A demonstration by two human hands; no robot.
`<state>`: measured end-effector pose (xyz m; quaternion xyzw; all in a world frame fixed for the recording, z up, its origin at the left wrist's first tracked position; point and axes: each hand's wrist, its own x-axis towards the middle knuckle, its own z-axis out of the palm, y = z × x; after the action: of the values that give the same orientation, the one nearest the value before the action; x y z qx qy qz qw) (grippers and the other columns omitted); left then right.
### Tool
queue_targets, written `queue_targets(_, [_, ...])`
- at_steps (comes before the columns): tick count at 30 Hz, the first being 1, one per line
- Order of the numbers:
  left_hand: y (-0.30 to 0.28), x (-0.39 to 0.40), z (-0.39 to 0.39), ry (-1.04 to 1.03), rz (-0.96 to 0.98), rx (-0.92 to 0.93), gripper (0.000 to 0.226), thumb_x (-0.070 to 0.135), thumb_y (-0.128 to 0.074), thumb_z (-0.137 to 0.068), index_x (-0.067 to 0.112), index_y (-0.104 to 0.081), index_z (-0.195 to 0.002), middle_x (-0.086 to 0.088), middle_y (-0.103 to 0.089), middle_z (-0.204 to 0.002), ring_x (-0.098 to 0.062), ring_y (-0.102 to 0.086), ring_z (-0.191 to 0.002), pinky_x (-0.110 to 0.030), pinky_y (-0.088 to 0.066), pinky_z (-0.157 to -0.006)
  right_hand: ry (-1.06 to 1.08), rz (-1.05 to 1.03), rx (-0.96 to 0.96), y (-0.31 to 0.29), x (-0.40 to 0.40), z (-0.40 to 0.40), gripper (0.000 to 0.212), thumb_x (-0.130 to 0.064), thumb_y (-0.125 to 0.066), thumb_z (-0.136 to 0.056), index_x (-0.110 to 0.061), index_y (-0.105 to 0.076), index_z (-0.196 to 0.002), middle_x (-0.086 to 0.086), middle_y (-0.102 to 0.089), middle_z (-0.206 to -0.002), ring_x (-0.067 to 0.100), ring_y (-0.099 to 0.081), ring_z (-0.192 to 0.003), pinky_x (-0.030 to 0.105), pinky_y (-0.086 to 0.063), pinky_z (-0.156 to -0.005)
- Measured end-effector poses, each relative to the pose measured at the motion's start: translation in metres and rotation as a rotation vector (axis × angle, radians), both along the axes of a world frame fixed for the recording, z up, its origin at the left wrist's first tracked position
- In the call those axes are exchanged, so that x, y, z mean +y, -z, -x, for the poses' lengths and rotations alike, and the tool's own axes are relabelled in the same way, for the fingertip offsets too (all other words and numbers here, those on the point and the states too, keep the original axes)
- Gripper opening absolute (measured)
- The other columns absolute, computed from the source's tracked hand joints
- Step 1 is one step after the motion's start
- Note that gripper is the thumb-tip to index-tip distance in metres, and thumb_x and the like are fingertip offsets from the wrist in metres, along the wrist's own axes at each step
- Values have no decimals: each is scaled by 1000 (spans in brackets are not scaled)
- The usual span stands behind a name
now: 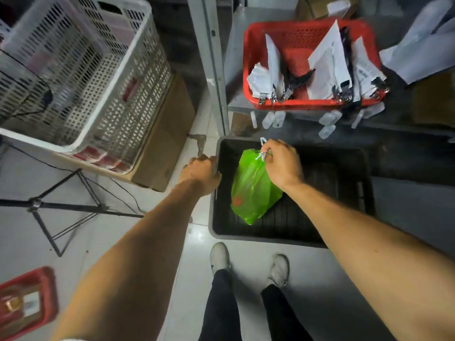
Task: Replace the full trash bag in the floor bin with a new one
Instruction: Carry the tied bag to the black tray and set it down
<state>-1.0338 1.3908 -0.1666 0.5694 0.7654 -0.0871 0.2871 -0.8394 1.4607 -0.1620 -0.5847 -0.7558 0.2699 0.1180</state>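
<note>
A black rectangular floor bin (290, 236) stands on the tiled floor just beyond my feet. Inside it lies a bright green trash bag (251, 188), gathered at the top with a white drawstring (263, 150). My right hand (283, 163) is over the bag's top and pinches the drawstring and the gathered neck. My left hand (202, 172) grips the bin's left rim, fingers curled over the edge. No new bag is in view.
A metal shelf behind the bin carries a red basket (248, 77) full of papers and lanyards. A white perforated crate (81, 77) sits on a cardboard box (167, 139) at the left. A black tripod stand (61, 207) and a red tray (27, 301) are on the floor.
</note>
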Motion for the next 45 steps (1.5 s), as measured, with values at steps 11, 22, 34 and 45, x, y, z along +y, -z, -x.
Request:
queue_targets(11, [33, -21, 27, -46, 24, -12, 56, 39, -52, -91, 20, -45, -143, -13, -52, -138, -37, -49, -125, -46, -44, -102, -128, 142, 15, 37, -48, 49, 17, -5, -59, -84, -18, -66, -91, 5, -69, -101, 29, -63, -94, 39, -52, -80])
queue_targets(22, [21, -32, 26, -60, -4, -15, 55, 35, -53, -92, 21, -44, -144, -13, -51, -140, -36, -49, -127, -46, -45, -102, -214, 244, -27, 34, -64, 48, 38, 1, -60, -79, -18, -67, -112, 7, -64, -111, 28, -63, -102, 39, -53, -90])
queue_targets(34, [-68, -37, -11, -30, -48, 44, 54, 34, -52, -92, 20, -44, -143, -15, -50, -140, -37, -44, -128, -47, -44, -103, -283, 167, -165, -49, -69, -8, 51, -24, -56, -87, -27, -49, -137, 6, -54, -134, 29, -49, -124, 39, -45, -102])
queue_targets(45, [-146, -44, -63, -29, -149, 145, 51, 41, -57, -87, 21, -52, -133, -14, -51, -134, -37, -46, -126, -46, -44, -103, -247, -59, -341, -129, -58, -99, 63, -43, -53, -90, -25, -33, -147, 8, -35, -151, 28, -31, -138, 43, -35, -110])
